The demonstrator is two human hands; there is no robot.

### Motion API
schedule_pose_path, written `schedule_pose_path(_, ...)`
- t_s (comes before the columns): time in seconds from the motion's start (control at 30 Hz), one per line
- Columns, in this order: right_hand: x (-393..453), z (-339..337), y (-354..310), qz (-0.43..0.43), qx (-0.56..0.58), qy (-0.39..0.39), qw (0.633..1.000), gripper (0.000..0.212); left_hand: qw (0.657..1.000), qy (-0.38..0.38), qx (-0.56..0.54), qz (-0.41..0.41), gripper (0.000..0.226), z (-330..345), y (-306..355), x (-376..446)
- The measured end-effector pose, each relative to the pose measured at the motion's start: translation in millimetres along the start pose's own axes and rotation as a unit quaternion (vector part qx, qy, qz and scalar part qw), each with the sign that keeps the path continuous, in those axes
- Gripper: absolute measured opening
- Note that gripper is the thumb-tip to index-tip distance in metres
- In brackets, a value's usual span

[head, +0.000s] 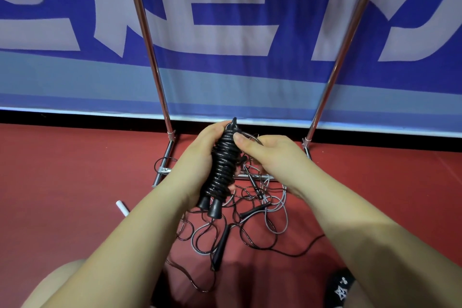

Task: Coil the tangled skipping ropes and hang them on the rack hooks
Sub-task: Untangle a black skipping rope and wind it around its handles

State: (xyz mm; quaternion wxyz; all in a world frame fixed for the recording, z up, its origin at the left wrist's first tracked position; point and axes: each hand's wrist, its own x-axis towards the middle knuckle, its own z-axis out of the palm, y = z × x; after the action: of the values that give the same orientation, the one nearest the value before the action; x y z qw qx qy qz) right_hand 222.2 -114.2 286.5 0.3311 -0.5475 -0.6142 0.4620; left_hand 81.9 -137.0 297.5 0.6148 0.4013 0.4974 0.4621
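Left hand (pixel 200 155): fingers curled round the bundle (pixel 221 170), gripping it from its left side; the fingertips are hidden behind it. Right hand (pixel 270 155): thumb pressed against the upper right of the bundle, the other fingers curled and pinching a thin loop of cord (pixel 252 136) just beside the bundle's top. How many fingers hold that loop cannot be told.

The bundle is a black skipping rope wound in tight turns round its own two handles. It stands nearly upright, tilted slightly, and both handle ends (pixel 211 205) stick out at the bottom. A short black tip shows at the top.

Below the bundle, on the red floor (pixel 75 182), lies a tangle (pixel 250 212) of loose ropes, black and grey cords crossed over one another, with several slim black handles among them. One black cord runs out from the tangle to the right along the floor.

Behind the bundle stands the rack (pixel 150 52): two chrome uprights leaning apart, joined to a chrome base on the floor. The tangle lies partly across the base bar. The hooks are out of view.

Left of the bundle, on the floor, lies a small white cylinder (pixel 122 207). Behind the rack hangs a blue banner (pixel 225 82) with large pale lettering. A dark shoe (pixel 341 287) shows at lower right.
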Motion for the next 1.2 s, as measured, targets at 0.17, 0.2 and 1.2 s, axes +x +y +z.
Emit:
schedule_pose_path(0.17, 2.3, -0.7, -0.6, 0.03, 0.133, 0.01, 0.991, 0.032, 0.999, 0.017, 0.042, 0.016, 0.026, 1.6, -3.1, 5.3)
schedule_pose_path(0.2, 3.4, -0.3, -1.2, 0.055, 0.188, 0.014, 0.981, 0.029, 0.999, 0.021, 0.046, 0.019, 0.027, 2.3, -4.0, 6.3)
schedule_pose_path(1.2, -0.8, -2.8, -7.4, -0.177, 0.146, 0.049, 0.972, 0.012, 0.997, -0.013, -0.018, -0.067, 0.051, -8.7, -5.0, 3.7)
